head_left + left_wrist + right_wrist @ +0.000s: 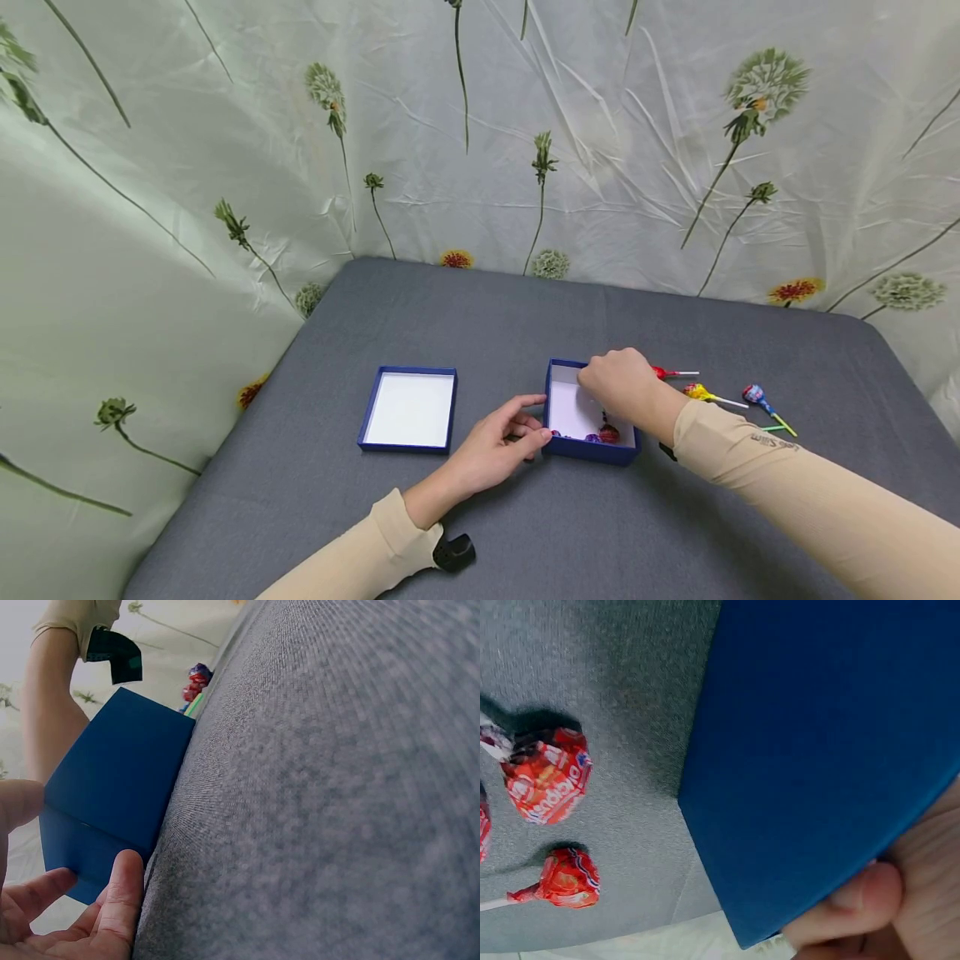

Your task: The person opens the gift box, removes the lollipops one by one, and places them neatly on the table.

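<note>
A square blue box (592, 452) with a white inside stands on the grey table. Inside along its near wall lie several lollipops, among them a dark red one (609, 434). My left hand (495, 446) is at the box's left wall; the left wrist view shows the thumb at the top corner and bent fingers (124, 896) against the side. With the wrist over the right wall, my right hand (626, 387) reaches down into the box. Its fingers are curled past the rim in the right wrist view, and whether they hold a lollipop I cannot tell.
To the left lies a shallow blue lid (411, 408), white inside facing up. Right of the box lie more lollipops: a red (570, 877), a yellow (697, 392) and a blue one (754, 395) among them. A flower-printed curtain (480, 192) hangs behind the table.
</note>
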